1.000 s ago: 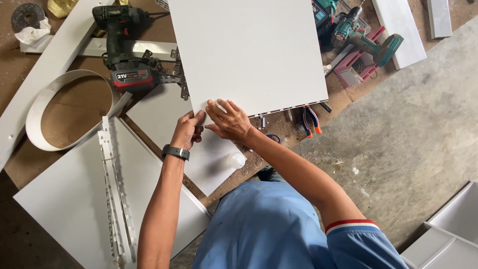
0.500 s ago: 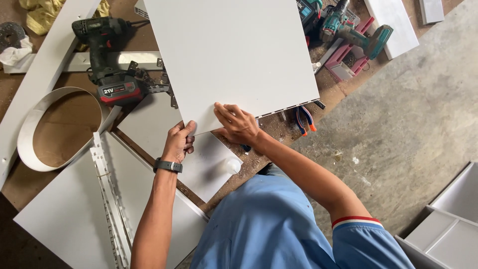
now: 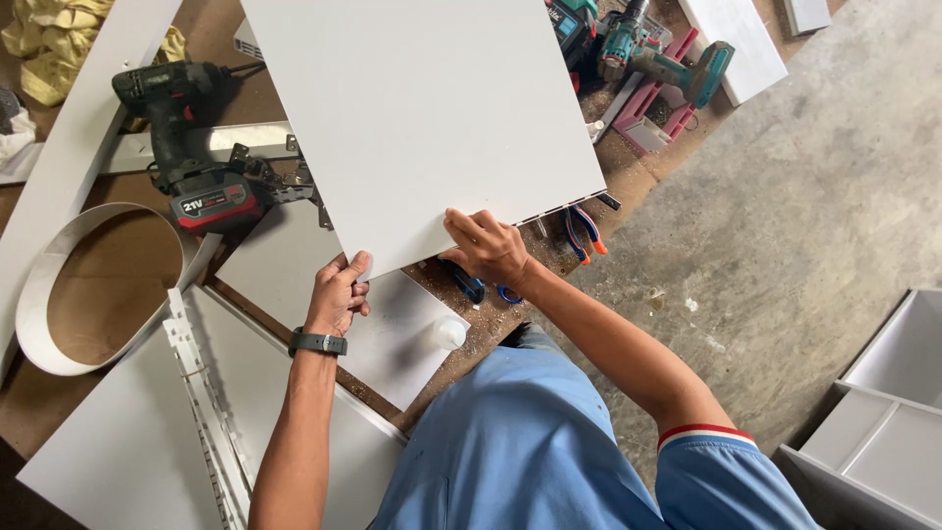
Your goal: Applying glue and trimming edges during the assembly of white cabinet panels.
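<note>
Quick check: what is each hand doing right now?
Left hand: closed on the white panel at its corner.
Right hand: gripping the same panel's near edge.

That big white panel (image 3: pixel 422 118) looks like smooth matt laminate board; the floor (image 3: pixel 785 216) is rough bare concrete, the drill (image 3: pixel 191 147) scuffed black plastic.

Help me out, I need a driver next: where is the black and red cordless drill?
In the head view, the black and red cordless drill lies upper left on the bench, left of the large white panel, above the curved white strip.
</note>
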